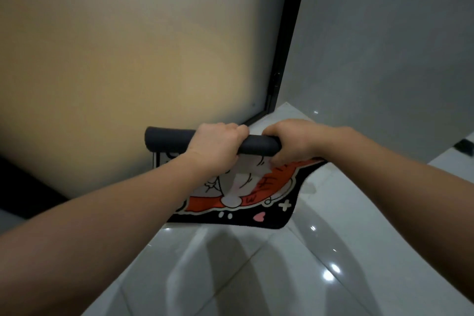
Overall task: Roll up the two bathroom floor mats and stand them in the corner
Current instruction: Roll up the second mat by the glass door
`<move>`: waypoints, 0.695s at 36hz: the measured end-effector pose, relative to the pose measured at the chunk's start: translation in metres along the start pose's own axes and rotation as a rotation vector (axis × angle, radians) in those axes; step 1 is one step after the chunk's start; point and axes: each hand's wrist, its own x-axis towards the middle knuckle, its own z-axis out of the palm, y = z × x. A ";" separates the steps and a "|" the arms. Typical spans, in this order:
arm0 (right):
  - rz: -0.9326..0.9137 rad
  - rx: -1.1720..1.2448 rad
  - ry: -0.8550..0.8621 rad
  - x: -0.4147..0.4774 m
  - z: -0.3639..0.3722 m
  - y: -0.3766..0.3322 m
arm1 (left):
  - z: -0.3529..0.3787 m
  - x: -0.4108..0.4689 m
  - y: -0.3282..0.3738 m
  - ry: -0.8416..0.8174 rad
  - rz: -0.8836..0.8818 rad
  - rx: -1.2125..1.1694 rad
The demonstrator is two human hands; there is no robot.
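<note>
A floor mat (266, 202) with a black border and an orange and white cartoon print hangs in the air above the tiled floor. Its top end is wound into a dark grey roll (166, 140) that lies level. My left hand (215, 146) grips the middle of the roll from above. My right hand (289, 141) grips the roll's right end, fingers curled under it. The unrolled part of the mat droops below both hands. Only one mat is in view.
A frosted glass door (128, 59) in a black frame (287, 59) stands right behind the mat. A grey wall (384, 46) meets it at the corner on the right. Glossy white tiles (256, 264) cover the floor below.
</note>
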 end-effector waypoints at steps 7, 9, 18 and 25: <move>-0.017 -0.139 0.141 -0.001 0.014 0.002 | -0.003 0.012 -0.005 -0.289 -0.028 -0.091; -0.136 -0.335 0.266 -0.002 0.020 0.000 | -0.006 0.015 -0.012 -0.543 -0.103 -0.304; -0.128 -0.272 0.309 0.001 0.021 -0.006 | -0.005 0.002 -0.010 -0.343 -0.097 -0.219; 0.103 0.215 -0.140 0.007 0.001 0.001 | -0.004 -0.003 0.003 0.034 0.037 0.068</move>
